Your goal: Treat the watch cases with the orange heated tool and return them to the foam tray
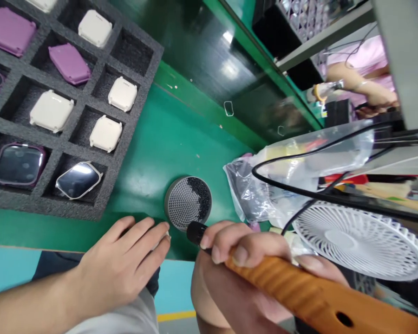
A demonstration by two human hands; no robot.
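Okay, head view's up on my screen. The right hand (251,246) is wrapped firmly round an orange-handled tool (299,283), fingers (245,243) closed over the grip in a full fist, no gap to speak of. Its black tip (196,233) sits just beside the rim of a round bristle pot (188,203), very close, though I can't call it touching from this angle. The left hand (121,264) lies low over the green bench (181,134), fingers stretched loosely toward the pot; whether those fingertips pinch something small, I can't tell. As I read it, the step in hand is tip-to-pot work, and the next move calls for a steady right wrist with the tip lined up over the bristles. Up on the left, a foam tray (101,211) holds white cases (106,133), lilac cases (69,64) and glass-faced cases (78,180), one to a pocket. Over on the right I've got a plastic bag (251,195), a white fan (360,241), and farther off, a co-worker's forearm (355,79) beside a pink sleeve (358,55).
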